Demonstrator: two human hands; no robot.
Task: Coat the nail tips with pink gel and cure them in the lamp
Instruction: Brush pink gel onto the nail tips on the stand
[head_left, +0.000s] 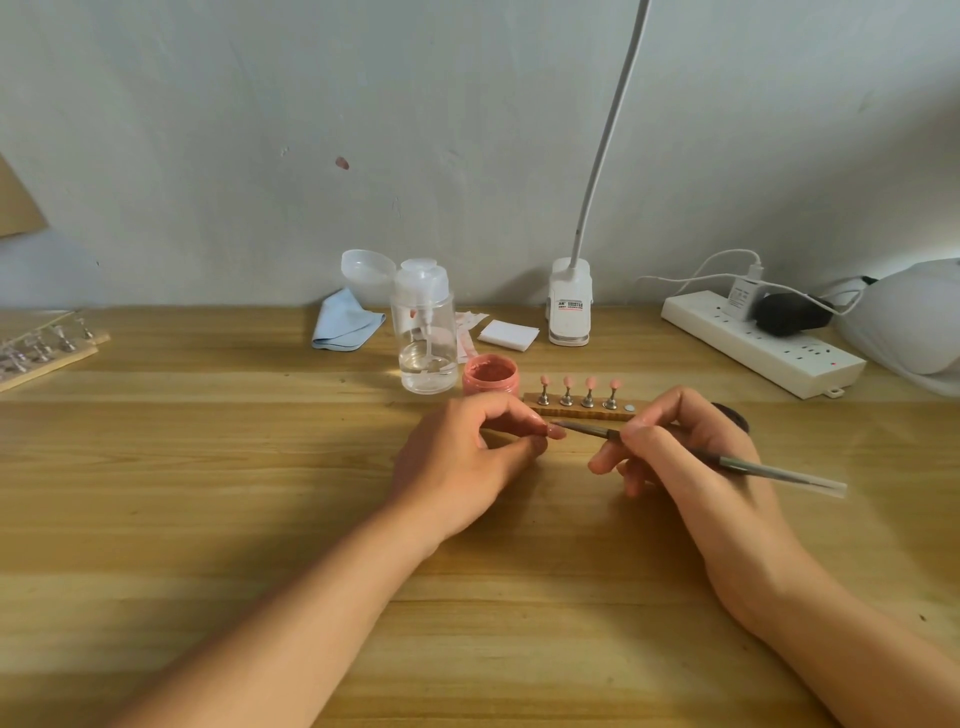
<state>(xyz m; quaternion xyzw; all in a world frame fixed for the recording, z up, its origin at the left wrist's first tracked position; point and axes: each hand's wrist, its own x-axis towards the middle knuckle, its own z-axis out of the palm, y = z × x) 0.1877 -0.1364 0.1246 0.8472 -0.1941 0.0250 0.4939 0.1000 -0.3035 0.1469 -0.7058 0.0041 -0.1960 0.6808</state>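
My left hand (462, 457) pinches a small pink nail tip (555, 431) between thumb and fingers; its stand is hidden in the hand. My right hand (680, 457) grips a thin gel brush (727, 460) like a pen, and the brush tip touches the nail tip. Just behind the hands, a wooden strip (582, 410) carries several pink nail tips (579, 383) on metal stands, with one bare magnet spot at its right end. An open jar of pink gel (490, 375) stands left of the strip. The white curing lamp (914, 325) sits at the far right edge.
A clear pump bottle (423, 338) stands behind the jar, with a blue cloth (345, 322), white pads (508, 333) and a clip lamp base (570, 306) near the wall. A white power strip (763, 345) lies at the right. Another holder strip (41, 348) lies far left.
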